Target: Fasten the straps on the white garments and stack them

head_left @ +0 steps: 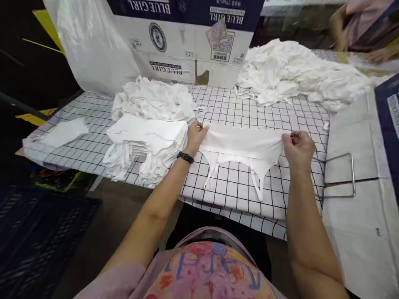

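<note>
A white camisole top [243, 143] is stretched sideways over the checked cloth, its thin straps pointing toward me. My left hand [196, 135] pinches its left end, and a dark band circles that wrist. At the opposite end my right hand [298, 149] is closed on the fabric with fingers curled. Just left of my left hand lies a neat stack of white tops [146, 133], straps hanging over the front. Behind that stack is a loose heap of white garments [156, 99].
A large white and blue carton [187, 45] stands at the back, beside a plastic bag [93, 45]. Another white garment pile [293, 74] lies back right. A bent metal frame [352, 174] and cardboard [352, 232] are at right. Another person's arms [341, 33] show top right.
</note>
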`<state>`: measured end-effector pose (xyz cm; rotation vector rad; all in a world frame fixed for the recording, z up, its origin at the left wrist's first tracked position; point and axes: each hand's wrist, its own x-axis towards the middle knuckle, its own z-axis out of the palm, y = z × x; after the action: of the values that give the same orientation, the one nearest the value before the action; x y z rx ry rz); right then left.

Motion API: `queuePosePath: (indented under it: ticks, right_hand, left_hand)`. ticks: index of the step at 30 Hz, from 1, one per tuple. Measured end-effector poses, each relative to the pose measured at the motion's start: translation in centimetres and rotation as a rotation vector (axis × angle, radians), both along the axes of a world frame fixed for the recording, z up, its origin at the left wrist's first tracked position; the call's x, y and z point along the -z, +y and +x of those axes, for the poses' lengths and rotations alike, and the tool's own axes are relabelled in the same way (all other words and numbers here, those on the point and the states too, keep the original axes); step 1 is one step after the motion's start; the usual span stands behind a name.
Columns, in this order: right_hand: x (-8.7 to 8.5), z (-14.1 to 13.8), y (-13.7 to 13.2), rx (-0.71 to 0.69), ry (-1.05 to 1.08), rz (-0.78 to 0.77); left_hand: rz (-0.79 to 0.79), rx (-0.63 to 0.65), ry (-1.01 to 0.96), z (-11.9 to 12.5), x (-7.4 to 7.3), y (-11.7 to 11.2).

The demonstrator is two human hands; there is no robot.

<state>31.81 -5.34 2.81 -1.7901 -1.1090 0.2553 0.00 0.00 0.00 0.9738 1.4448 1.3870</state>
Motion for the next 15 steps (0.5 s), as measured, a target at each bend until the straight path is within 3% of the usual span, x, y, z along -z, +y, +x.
queuePosePath:
  ticks: [7,12,15]
  right_hand:
    - [-4.3,-0.8,-1.3,-0.038,0.122,0.35]
    - [-7.5,-1.5,-1.8,-0.043,0.023,0.411]
    - [-9.4,-2.1,-2.2,-0.044,-0.053,0.536]
  left_hand:
    - [0.272,0.086,-0.109,-1.6,-5.5,-1.3]
    - [0.487,0.105,0.075,-2.8,-9.7,-1.5]
    - [0.579,0.082,0.122,-3.6,-12.1,-1.8]
